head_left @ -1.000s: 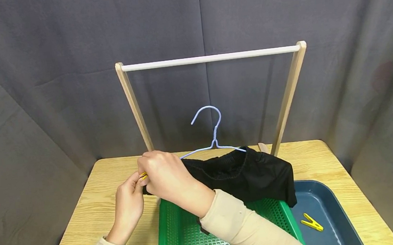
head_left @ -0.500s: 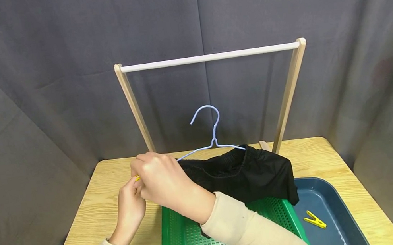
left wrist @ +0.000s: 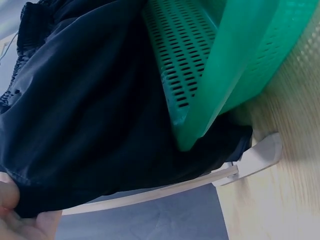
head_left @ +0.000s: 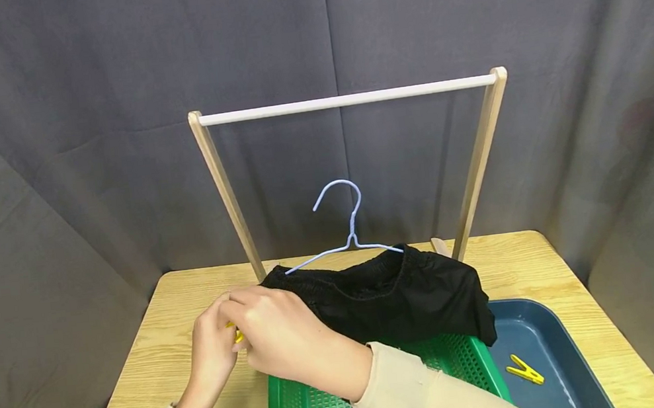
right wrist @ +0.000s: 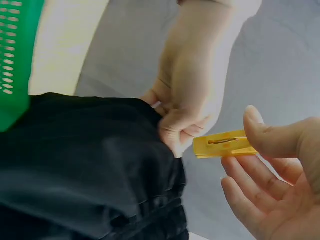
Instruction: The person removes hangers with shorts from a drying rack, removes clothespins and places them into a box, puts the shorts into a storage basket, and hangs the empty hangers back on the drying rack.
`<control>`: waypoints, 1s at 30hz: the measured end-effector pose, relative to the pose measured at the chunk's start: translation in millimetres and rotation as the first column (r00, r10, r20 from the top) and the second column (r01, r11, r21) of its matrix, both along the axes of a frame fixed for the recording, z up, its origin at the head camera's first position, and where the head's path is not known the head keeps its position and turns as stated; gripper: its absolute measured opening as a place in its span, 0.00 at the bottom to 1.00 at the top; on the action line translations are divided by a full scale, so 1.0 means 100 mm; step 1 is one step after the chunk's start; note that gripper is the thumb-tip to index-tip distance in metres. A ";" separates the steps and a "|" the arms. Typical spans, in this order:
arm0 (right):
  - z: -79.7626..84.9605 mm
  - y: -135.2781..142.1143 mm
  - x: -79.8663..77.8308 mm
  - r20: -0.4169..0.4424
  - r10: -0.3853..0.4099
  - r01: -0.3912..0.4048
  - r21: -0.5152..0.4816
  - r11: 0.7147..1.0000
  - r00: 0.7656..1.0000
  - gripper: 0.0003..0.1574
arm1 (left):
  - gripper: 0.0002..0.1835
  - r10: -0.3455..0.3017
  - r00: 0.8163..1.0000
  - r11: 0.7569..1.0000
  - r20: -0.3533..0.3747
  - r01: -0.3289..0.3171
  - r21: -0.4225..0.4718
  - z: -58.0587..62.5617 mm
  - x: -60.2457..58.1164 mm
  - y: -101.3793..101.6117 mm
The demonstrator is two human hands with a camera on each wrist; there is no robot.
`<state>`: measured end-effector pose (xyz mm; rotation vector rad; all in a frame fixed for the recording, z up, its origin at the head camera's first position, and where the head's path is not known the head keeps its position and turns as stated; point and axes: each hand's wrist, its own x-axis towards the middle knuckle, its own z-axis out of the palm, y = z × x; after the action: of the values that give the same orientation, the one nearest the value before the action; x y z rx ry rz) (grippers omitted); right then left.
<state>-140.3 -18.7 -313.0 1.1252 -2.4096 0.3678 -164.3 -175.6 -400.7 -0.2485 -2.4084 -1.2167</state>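
Observation:
Black shorts [head_left: 437, 285] with a gathered elastic waist lie over the far part of a green basket [head_left: 288, 407]. A light blue hanger [head_left: 353, 234] slants out of the waist opening, hook upward. At the left end of the shorts, my left hand [head_left: 212, 352] pinches the cloth edge; thumb and fingertips show on it in the left wrist view. My right hand [head_left: 286, 331] crosses over to that side. It pinches a yellow clothespin [right wrist: 225, 144], whose front end is close to the left fingers in the right wrist view. Whether the clothespin touches the cloth is unclear.
Behind the basket stands a wooden rack with a white bar [head_left: 346, 100]. A dark blue tray [head_left: 547, 334] at right holds another yellow clothespin [head_left: 524, 369]. The wooden table [head_left: 157, 355] extends to the left. Grey curtains surround it.
Both hands have moved down a little, bringing the left end of the shorts with them. The waist's left corner and more of the hanger's left arm now show. The right hand still holds the clothespin.

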 end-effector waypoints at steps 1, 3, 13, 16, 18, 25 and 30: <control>-0.03 0.03 0.02 0.010 -0.002 0.002 0.008 1.000 1.000 0.20 | 0.11 0.006 0.999 1.000 0.033 -0.006 0.021 0.01 -0.01 0.00; -0.11 0.09 0.05 0.031 -0.006 0.006 0.022 1.000 0.999 0.20 | 0.11 0.014 0.997 0.999 0.078 -0.017 0.037 0.01 -0.02 0.00; -0.55 0.53 0.18 0.124 0.028 -0.032 0.030 0.999 0.992 0.20 | 0.09 0.048 0.988 0.998 0.147 -0.054 0.039 0.02 -0.02 0.03; -0.69 0.69 0.19 0.165 0.045 -0.045 -0.005 0.999 0.985 0.22 | 0.10 0.046 0.986 0.998 0.163 -0.053 0.042 0.03 -0.02 0.03; -0.78 0.80 0.19 0.193 0.051 -0.047 -0.024 0.999 0.980 0.23 | 0.10 0.045 0.985 0.998 0.167 -0.052 0.039 0.04 -0.02 0.03; -0.98 1.11 0.21 0.219 0.049 -0.040 -0.047 0.998 0.974 0.25 | 0.09 0.045 0.985 0.998 0.170 -0.051 0.034 0.05 -0.02 0.03; -1.05 1.30 0.26 0.213 0.047 -0.040 -0.038 0.998 0.976 0.26 | 0.09 0.042 0.984 0.998 0.171 -0.048 0.031 0.04 -0.01 0.02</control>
<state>-114.5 111.1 -418.3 1.1781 -2.5553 0.5676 -165.6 -173.5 -396.3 -0.0813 -2.5192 -1.3060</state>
